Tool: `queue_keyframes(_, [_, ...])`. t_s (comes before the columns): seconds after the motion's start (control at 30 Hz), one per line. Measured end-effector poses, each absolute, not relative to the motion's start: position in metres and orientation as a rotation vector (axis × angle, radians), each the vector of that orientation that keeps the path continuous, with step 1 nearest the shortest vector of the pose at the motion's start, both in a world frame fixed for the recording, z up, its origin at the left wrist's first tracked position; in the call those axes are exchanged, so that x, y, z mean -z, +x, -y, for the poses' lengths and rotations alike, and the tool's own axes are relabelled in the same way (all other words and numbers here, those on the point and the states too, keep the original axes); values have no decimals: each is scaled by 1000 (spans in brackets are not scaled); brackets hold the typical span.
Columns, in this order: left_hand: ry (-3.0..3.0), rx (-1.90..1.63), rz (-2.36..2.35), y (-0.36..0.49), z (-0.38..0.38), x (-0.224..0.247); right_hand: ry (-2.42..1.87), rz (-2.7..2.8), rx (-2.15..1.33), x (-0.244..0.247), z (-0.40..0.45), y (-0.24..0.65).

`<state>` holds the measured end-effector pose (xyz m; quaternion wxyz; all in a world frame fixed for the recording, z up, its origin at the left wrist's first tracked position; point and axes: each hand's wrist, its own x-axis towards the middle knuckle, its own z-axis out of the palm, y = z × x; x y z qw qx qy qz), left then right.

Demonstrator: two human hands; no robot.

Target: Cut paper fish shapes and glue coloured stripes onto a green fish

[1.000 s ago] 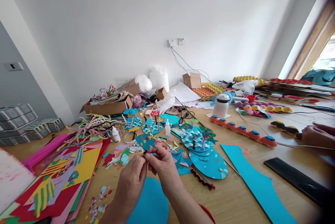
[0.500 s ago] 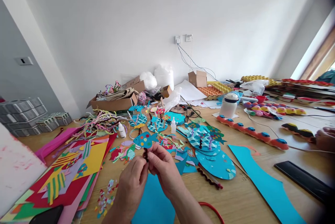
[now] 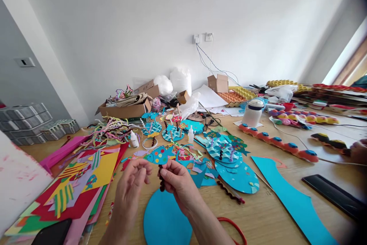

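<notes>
My right hand (image 3: 176,180) pinches a dark brown curly pipe cleaner (image 3: 162,184), which hangs upright between thumb and fingers. At its top sits a blue paper fish (image 3: 158,154) with coloured dots. To the left, my left hand (image 3: 134,178) is apart from the stem, fingers loosely curved and holding nothing. Beneath both hands a round blue paper disc (image 3: 168,218) lies on the wooden table. Another brown pipe cleaner (image 3: 229,191) lies to the right, beside a larger blue disc (image 3: 241,176).
Coloured paper sheets (image 3: 83,195) and a pile of pipe cleaners (image 3: 110,132) are on the left. Glue bottles (image 3: 134,140) stand mid-table. Right are a white jar (image 3: 252,114), blue cut paper (image 3: 289,195), a black phone-like slab (image 3: 332,195) and red scissor-like handles (image 3: 233,227).
My left hand has let go of the pipe cleaner, opened and moved left. The right hand keeps hold, and more of the stem and the blue disc now shows.
</notes>
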<state>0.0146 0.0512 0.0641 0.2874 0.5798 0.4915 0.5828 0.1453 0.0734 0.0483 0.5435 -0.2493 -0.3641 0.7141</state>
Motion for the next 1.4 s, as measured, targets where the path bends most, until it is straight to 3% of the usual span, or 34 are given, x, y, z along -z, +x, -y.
queue_keyframes(0.43, [1266,-1392,-1148,27,-59,-67,-595,942,-1743,-39,-70,145])
queue_keyframes(0.53, [1340,-1415,-1150,24,-58,-63,-679,1061,-1562,-37,-70,147])
queue_keyframes(0.7, [1651,-1494,-1145,9,-49,-58,-782,1521,-738,-41,-64,157])
queue_keyframes(0.8, [1916,-1526,-1153,-1,-43,-57,-739,1670,-472,-45,-60,162])
queue_keyframes(1.0, [2446,-1500,-1141,-7,-35,-63,-699,1747,-350,-48,-58,164])
queue_keyframes(1.4, [2615,-1531,-1167,-1,-33,-65,-772,1845,-346,-36,-48,164])
